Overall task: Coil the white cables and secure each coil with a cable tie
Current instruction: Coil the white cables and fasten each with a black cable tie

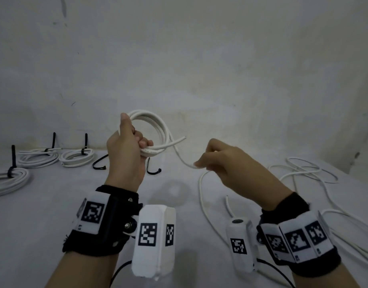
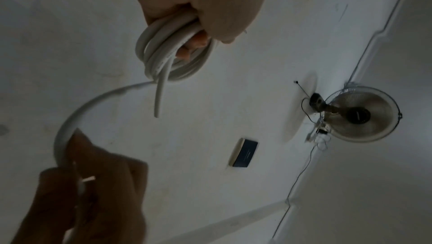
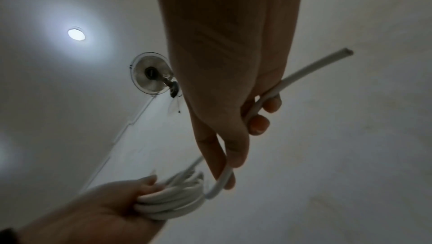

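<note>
My left hand is raised above the table and grips a white cable coil of several loops; a short free end sticks out to the right. The same hand is wrapped round the coil in the left wrist view. From the coil a cable tail curves down to my right hand, which pinches it between curled fingers. In the right wrist view the tail runs through my right hand and its cut end pokes out beyond the fingers. Two loose black cable ties lie on the table under the coil.
Three coils tied with black ties lie at the left. Loose white cables sprawl over the right of the grey table, one strand near my right wrist. A wall stands close behind.
</note>
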`<state>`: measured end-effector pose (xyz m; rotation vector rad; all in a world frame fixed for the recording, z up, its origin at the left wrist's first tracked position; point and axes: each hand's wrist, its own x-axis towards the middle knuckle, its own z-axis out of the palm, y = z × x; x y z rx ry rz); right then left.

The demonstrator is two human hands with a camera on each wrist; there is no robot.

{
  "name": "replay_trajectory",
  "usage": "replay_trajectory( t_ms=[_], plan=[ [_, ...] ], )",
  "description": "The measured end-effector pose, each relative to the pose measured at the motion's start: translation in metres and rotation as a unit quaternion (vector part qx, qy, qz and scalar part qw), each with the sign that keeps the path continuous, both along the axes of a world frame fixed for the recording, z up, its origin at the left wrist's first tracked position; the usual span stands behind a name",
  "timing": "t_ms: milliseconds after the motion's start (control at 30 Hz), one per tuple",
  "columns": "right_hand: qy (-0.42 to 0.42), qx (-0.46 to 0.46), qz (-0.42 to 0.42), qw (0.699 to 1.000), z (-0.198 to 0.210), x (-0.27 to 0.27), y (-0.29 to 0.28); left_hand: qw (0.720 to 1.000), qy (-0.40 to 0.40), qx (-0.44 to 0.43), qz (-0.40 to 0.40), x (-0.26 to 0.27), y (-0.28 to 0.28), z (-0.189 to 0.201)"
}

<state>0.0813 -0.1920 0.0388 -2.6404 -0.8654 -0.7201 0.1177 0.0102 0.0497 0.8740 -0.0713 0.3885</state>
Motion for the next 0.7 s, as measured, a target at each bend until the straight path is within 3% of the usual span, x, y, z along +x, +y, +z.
replay_trajectory(
  t_ms=[167,333,467,700],
  plan=[
    [-0.043,-0.057,0.049,0.996,0.011,-0.022,0.021,0.982,-0.033,0.185,0.024,-0.003,-0.014,-0.008],
    [-0.027,0.010,0.105,0.994,0.021,-0.029,0.028,0.910,-0.083,0.396,-0.091,-0.012,-0.028,-0.015],
    [-0.035,0.064,0.104,0.992,0.022,-0.027,0.021,0.879,-0.092,0.420,-0.205,-0.021,-0.035,-0.016],
    [-0.061,0.058,0.110,0.990,0.021,-0.027,0.020,0.892,-0.052,0.358,-0.272,-0.029,-0.037,-0.010]
  ],
)
